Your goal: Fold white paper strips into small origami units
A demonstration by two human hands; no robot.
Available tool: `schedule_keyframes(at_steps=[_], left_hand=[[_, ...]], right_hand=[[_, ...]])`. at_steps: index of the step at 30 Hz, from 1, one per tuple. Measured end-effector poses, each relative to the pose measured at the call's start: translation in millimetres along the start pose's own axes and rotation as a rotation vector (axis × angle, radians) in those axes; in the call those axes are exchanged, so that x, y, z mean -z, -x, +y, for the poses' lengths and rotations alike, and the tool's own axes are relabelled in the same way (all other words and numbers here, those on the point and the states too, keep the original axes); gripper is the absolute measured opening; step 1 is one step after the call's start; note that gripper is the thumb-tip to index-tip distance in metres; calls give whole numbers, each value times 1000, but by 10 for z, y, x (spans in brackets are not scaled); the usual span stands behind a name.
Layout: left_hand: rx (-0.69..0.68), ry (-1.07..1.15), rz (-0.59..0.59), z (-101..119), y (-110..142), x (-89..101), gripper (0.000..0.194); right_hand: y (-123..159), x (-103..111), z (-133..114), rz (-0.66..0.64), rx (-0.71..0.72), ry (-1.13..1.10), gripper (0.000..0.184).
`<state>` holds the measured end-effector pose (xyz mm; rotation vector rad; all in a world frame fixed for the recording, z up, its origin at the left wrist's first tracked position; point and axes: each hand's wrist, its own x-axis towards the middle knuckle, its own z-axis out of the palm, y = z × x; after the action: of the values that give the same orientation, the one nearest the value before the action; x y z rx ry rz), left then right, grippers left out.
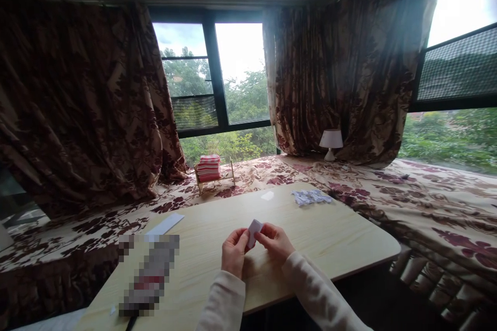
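Observation:
Above the front of the pale wooden table (217, 217), both my hands pinch one small white piece of paper (254, 230), which looks folded. My left hand (234, 250) grips its left side between thumb and fingers. On its right side my right hand (276, 242) holds it the same way. A heap of small white paper pieces (310, 197) lies at the table's far right. Toward the far left edge rests a flat white paper strip (166, 225), and a single small white piece (267, 195) sits near the back edge.
A pixelated dark object (151, 276) lies on the table at left. Behind the table, a floral-covered ledge (256, 173) carries a small rack (227, 178) with folded red-and-white cloths (208, 168) and a white lamp (331, 140). Patterned curtains (303, 77) hang by the windows.

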<state>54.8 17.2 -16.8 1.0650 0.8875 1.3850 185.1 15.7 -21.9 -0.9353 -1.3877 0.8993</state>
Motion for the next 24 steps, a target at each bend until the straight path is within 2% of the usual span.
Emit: schedule_keyframes(at_steps=[9, 14, 24], left_hand=[[-42, -120, -65, -33, 13, -3, 29], [-102, -215, -62, -30, 21, -6, 21], [-115, -332, -77, 28, 71, -62, 22]], right_hand=[[-7, 16, 9, 102, 54, 31, 29], [-1, 2, 1, 107, 43, 42, 22], [-5, -3, -1, 96, 19, 28, 18]])
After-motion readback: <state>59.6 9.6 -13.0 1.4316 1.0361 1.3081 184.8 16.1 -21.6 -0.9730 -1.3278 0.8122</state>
